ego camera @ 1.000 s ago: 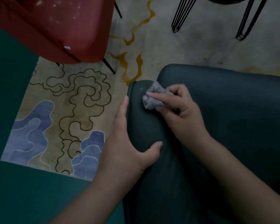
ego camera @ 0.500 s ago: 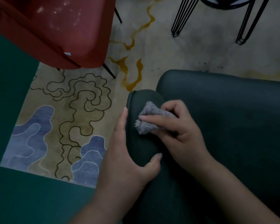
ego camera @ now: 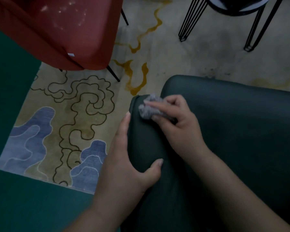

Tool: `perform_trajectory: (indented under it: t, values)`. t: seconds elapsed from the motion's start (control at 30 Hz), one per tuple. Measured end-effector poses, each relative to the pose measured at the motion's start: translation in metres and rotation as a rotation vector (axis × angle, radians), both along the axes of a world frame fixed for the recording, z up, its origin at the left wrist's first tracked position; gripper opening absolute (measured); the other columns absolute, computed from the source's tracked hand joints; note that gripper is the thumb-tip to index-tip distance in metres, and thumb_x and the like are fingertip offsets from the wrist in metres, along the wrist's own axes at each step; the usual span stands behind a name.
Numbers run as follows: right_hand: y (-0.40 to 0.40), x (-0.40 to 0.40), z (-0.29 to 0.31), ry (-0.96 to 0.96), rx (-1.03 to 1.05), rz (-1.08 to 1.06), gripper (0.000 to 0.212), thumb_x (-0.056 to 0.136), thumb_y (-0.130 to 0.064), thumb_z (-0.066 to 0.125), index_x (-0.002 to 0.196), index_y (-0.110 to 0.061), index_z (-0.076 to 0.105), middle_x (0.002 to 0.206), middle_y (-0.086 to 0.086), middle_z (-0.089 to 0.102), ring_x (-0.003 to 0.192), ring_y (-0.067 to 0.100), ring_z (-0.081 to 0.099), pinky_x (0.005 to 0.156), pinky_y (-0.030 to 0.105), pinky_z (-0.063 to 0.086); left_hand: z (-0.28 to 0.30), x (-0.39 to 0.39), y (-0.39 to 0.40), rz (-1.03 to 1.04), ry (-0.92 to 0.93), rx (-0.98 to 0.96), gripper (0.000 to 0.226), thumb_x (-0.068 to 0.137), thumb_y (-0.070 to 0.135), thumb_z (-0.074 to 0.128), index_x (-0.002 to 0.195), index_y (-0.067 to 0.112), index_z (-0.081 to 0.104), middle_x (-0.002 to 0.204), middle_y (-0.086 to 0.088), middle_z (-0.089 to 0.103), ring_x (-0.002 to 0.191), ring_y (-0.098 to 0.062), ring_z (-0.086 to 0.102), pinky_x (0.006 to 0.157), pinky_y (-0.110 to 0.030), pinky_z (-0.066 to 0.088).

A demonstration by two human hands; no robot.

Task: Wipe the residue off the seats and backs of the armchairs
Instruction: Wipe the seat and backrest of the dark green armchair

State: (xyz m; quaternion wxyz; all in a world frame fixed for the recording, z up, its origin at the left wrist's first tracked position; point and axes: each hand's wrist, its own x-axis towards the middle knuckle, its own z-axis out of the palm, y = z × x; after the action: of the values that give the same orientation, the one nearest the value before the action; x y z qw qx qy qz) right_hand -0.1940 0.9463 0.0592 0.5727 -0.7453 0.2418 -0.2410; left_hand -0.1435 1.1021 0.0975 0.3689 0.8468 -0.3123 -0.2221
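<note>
The dark green armchair [ego camera: 233,131] fills the lower right of the view; its cover looks smooth and matte, like leather, and its armrest [ego camera: 144,141] is a narrow, rounded ridge that ends in a blunt tip. The right hand [ego camera: 177,124] pinches a small grey cloth [ego camera: 148,109], which is crumpled into a fuzzy ball, and presses it on the tip of the armrest, at the far end of it. The left hand [ego camera: 129,164] clasps the armrest lower down: the straight fingers lie along its outer side and the thumb is hooked over its inner side. Compared with half a second ago, the cloth has gone from the middle part of the armrest back up to the tip, where it also was one second ago, while the left hand has kept the same grip. A red armchair [ego camera: 60,30] stands at the far left, with a smooth shell, thin black legs and pale specks of residue [ego camera: 64,12] on its seat. Under both chairs lies a rug [ego camera: 70,118] with a short pile, beige, with dark curly lines, soft blue cloud shapes near its left corner and yellow wavy streaks further away. Beyond the edge of the rug, the floor [ego camera: 15,198] is plain dark green. At the far right stands a round stool [ego camera: 233,7] on thin black wire legs.
</note>
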Motion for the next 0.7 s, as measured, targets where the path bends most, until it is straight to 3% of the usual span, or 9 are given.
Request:
perform_trajectory:
  t: [0.1,0.2,0.3,0.4,0.53,0.7]
  values:
    - [-0.021,0.013,-0.011,0.124,0.135,-0.142,0.034,0.09,-0.013,0.061,0.12,-0.03,0.062,0.108,0.012,0.051,0.094,0.006,0.052,0.086,0.006,0.037,-0.001,0.0,0.0,0.006,0.008,-0.007,0.106,0.054,0.06,0.066,0.141,0.063,0.007,0.133,0.058,0.014,0.125,0.029,0.021,0.091,0.009,0.019]
    - [0.006,-0.025,-0.017,0.175,0.215,-0.213,0.037,0.09,-0.011,0.06,0.12,-0.032,0.062,0.108,0.011,0.053,0.092,0.003,0.052,0.084,0.004,0.034,0.0,-0.002,0.001,0.007,0.008,0.004,0.105,0.054,0.06,0.066,0.141,0.063,0.008,0.132,0.059,0.014,0.123,0.031,0.021,0.088,0.01,0.019]
    - [0.033,-0.047,-0.001,0.022,0.091,-0.126,0.033,0.087,-0.018,0.063,0.117,-0.032,0.066,0.103,0.002,0.048,0.096,0.002,0.05,0.088,0.007,0.038,-0.002,0.0,0.001,0.009,-0.001,-0.004,0.105,0.053,0.06,0.066,0.14,0.064,0.007,0.13,0.061,0.014,0.12,0.033,0.022,0.085,0.011,0.02]
    - [0.016,-0.018,0.002,0.015,-0.043,-0.04,0.033,0.086,-0.02,0.064,0.117,-0.031,0.064,0.099,0.002,0.046,0.091,0.001,0.047,0.084,0.006,0.037,-0.003,0.0,0.0,0.005,-0.005,0.002,0.106,0.054,0.059,0.067,0.141,0.063,0.007,0.13,0.06,0.014,0.122,0.031,0.022,0.089,0.01,0.02]
    - [-0.011,0.01,-0.012,0.118,0.215,-0.211,0.031,0.091,-0.017,0.061,0.115,-0.036,0.064,0.101,-0.003,0.056,0.092,-0.006,0.054,0.083,0.002,0.037,-0.004,-0.001,0.002,0.024,0.003,-0.001,0.105,0.054,0.058,0.068,0.141,0.063,0.008,0.129,0.06,0.015,0.122,0.031,0.022,0.088,0.01,0.02]
    - [0.019,-0.039,-0.028,0.237,0.361,-0.321,0.031,0.092,-0.02,0.059,0.103,-0.049,0.059,0.108,-0.001,0.061,0.09,-0.008,0.056,0.079,0.002,0.037,-0.005,0.0,0.002,0.02,0.008,0.003,0.105,0.055,0.058,0.068,0.142,0.063,0.008,0.131,0.058,0.017,0.123,0.03,0.023,0.088,0.007,0.027]
